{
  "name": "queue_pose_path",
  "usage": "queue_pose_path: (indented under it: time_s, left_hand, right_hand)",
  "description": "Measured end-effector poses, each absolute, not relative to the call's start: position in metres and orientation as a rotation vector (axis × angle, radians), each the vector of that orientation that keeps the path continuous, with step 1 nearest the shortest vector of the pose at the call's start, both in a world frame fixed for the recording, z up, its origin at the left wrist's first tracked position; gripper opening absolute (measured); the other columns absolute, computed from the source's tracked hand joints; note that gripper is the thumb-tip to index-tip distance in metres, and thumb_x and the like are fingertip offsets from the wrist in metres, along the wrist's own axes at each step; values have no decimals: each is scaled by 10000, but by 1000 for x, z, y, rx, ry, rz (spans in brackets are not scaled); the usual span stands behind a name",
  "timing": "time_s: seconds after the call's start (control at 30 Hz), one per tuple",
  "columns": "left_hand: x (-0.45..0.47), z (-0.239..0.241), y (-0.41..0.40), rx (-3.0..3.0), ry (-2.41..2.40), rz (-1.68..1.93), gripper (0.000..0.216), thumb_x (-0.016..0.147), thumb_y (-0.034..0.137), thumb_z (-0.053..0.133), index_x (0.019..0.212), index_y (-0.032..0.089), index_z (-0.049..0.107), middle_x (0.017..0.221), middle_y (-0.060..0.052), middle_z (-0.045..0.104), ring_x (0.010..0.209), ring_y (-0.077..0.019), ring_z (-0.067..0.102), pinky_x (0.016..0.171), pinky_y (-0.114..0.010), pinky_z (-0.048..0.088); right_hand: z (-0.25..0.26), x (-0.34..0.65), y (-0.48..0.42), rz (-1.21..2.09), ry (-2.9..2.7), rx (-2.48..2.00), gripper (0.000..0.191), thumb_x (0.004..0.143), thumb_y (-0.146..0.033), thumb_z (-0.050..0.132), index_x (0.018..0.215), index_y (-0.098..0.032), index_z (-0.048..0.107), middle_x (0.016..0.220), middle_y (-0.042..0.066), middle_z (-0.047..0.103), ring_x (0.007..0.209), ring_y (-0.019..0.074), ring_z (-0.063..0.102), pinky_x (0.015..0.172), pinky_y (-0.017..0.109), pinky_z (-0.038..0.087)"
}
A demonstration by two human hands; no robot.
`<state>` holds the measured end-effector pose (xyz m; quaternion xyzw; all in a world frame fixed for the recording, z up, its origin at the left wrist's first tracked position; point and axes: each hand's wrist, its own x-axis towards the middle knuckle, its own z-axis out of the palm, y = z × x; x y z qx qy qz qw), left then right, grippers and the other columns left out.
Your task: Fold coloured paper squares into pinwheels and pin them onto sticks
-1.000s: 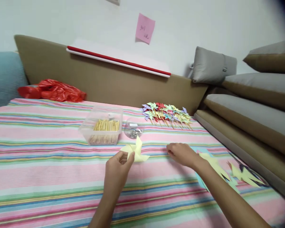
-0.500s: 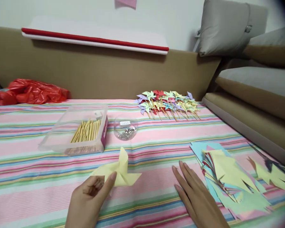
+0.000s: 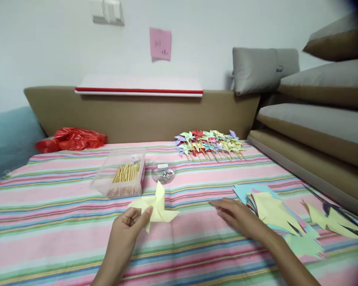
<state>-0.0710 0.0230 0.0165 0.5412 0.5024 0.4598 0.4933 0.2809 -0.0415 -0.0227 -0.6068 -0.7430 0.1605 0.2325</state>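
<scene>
Left hand (image 3: 123, 228) pinches a yellow pinwheel (image 3: 159, 210) under the thumb, forefinger probably behind.

Bare forearms (image 3: 282, 253), apparently slender

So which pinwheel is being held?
The pale yellow paper pinwheel in the left hand; the other pinwheels lie bunched together on the striped cloth, near the brown backrest.

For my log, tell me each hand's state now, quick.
Left hand: closed, pinching the yellow paper pinwheel.
Right hand: fingers loosely bent; whether it holds anything small cannot be told.
</scene>
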Motion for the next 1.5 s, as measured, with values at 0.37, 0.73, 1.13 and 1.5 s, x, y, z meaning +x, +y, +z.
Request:
queue_pose_path:
  time_s: [0.37, 0.73, 1.13, 1.5]
  left_hand:
    - [-57, 40, -28, 923, 938, 1342, 339, 610, 413, 903, 695, 139, 723, 689, -10, 646, 674, -129, 562, 593, -202, 445]
    - [0, 23, 11, 910, 850, 1248, 315, 634, 395, 893, 679, 138, 717, 685, -7, 660, 668, -123, 577, 639, -216, 454]
    - [-2, 5, 17, 977, 924, 1255, 321, 702, 434, 839, 691, 166, 662, 726, -6, 650, 715, -146, 571, 684, -239, 447]
    - [5, 4, 13, 1254, 1037, 1293, 324, 818, 442, 745, 702, 198, 566, 636, 50, 491, 605, -121, 434, 562, -224, 343]
  right_hand:
    - [-26, 264, -26, 404, -1930, -1856, 213, 958, -341, 619, 1043, -152, 667, 1034, 48, 697, 884, 170, 674, 818, 375, 568]
    - [-40, 280, -25, 594, -1773, -1830, 201, 883, -321, 676, 776, -161, 618, 716, -20, 619, 646, 123, 571, 617, 258, 457]
    - [-25, 270, -32, 591, -1590, -1702, 227, 821, -359, 669, 689, -216, 550, 605, -21, 580, 571, 153, 498, 563, 276, 342]
    - [5, 207, -22, 818, -1256, -1416, 310, 854, -489, 670, 941, -192, 690, 728, 37, 708, 668, 182, 673, 621, 297, 549]
